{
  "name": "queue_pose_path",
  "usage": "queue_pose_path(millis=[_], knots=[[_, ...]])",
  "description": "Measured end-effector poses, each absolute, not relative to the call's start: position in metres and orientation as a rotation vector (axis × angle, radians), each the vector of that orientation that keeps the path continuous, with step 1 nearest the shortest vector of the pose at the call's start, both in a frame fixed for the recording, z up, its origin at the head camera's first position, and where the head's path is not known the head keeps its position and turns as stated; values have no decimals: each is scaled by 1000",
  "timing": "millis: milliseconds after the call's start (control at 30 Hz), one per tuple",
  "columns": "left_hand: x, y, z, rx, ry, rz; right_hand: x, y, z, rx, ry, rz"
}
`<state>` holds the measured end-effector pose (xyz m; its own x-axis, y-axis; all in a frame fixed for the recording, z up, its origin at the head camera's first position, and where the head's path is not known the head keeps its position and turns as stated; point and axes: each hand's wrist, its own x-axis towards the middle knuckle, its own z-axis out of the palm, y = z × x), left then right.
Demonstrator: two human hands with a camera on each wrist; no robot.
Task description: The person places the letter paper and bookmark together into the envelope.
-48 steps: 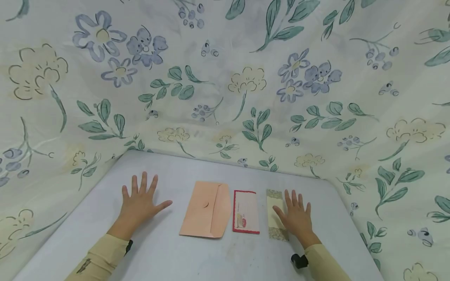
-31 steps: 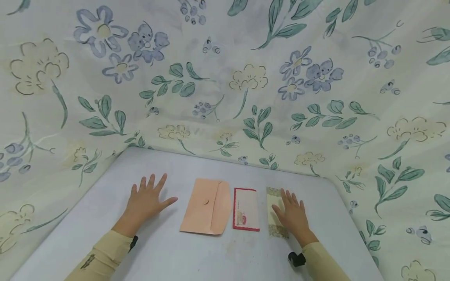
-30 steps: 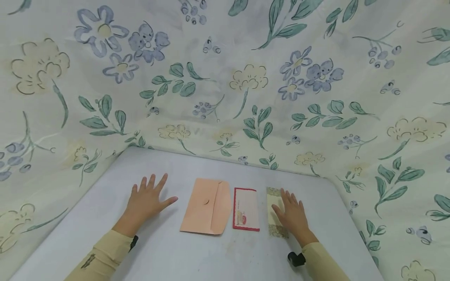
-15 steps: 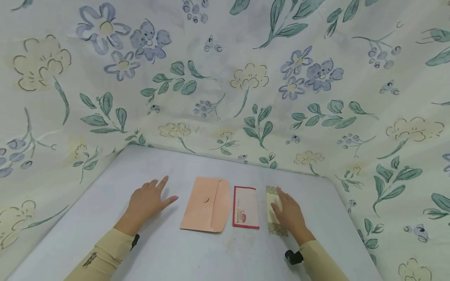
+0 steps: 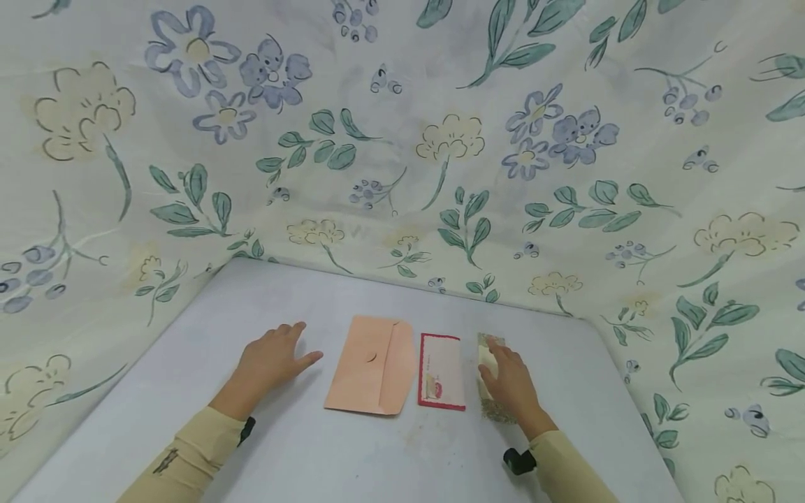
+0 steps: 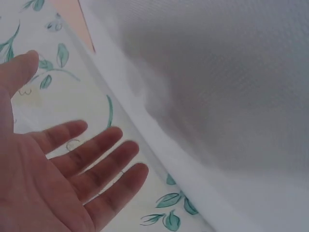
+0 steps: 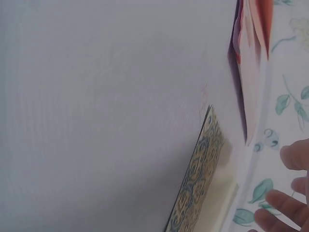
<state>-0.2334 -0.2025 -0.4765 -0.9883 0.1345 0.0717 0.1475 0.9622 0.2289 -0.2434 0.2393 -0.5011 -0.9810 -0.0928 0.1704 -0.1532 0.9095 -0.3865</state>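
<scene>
Left of a peach envelope [image 5: 352, 370], my left hand [image 5: 269, 362] holds nothing; its fingers are loosely extended in the left wrist view, the hand [image 6: 72, 179] palm up to the camera. The envelope has a flap on its right side and a small curved slit. Beside it lies a white card [image 5: 444, 363] with a red border and a small picture. My right hand [image 5: 512, 381] is over a cream paper strip [image 5: 497, 413] with patterned ends, covering part of it. In the right wrist view the strip [image 7: 195, 179] shows apart from the fingertips [image 7: 282, 205].
The papers lie in a row on a white table [image 5: 377, 461]. A floral cloth [image 5: 390, 181] rises behind the table and along both sides. A black wrist device [image 5: 519, 461] sits under the right sleeve [image 5: 566, 464]; the left sleeve [image 5: 195, 447] is beige too.
The spread fingers of both hands have drawn together and bent a little. My left hand has shifted right toward the envelope; my right hand has moved slightly left over the strip. The papers lie still.
</scene>
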Motion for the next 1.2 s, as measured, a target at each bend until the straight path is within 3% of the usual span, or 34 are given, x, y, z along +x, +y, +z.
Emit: queue_pose_path(millis=[1200], knots=[[-232, -185, -478, -292, -3106, -355, -241, 211, -509, 181, -2937, 616]])
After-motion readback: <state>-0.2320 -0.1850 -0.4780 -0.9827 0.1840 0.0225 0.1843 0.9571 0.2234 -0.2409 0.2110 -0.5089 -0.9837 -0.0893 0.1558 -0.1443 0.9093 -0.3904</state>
